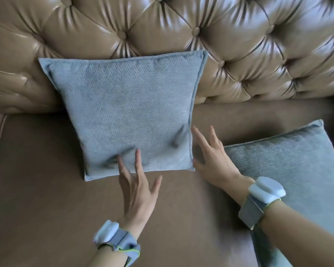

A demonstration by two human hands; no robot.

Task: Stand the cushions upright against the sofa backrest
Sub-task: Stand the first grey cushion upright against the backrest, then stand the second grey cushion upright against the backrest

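Leaning on the tufted backrest [239, 45], the blue-grey cushion [127, 112] may slide flat once the left hand [137, 191] and right hand [212, 158], both spread wide and gripping nothing, withdraw.

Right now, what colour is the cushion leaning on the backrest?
Pale blue-grey, finely woven texture; the head view shows the cushion best.
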